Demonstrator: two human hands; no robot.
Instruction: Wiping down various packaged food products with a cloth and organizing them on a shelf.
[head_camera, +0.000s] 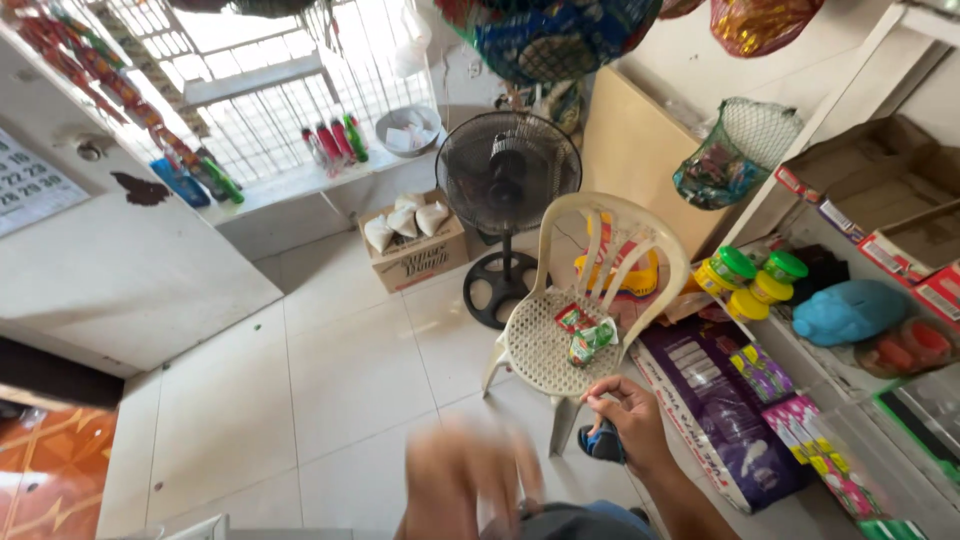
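My right hand (628, 418) hovers just in front of a cream plastic chair (560, 340), fingers curled in with the thumb against the forefinger; I see nothing in it. Motion blurs my left hand (468, 478), low in the middle of the view, so its fingers cannot be made out. On the chair seat lie a small red packet (574, 318) and a green and white snack packet (590, 342). A blue sandal (603, 446) shows on the floor under my right hand.
A black pedestal fan (507, 185) stands behind the chair, and a cardboard box of white bags (413, 245) sits by the wall. Shelves on the right hold yellow jars with green lids (750, 280), a blue piggy bank (848, 312) and packets. Netted goods hang overhead.
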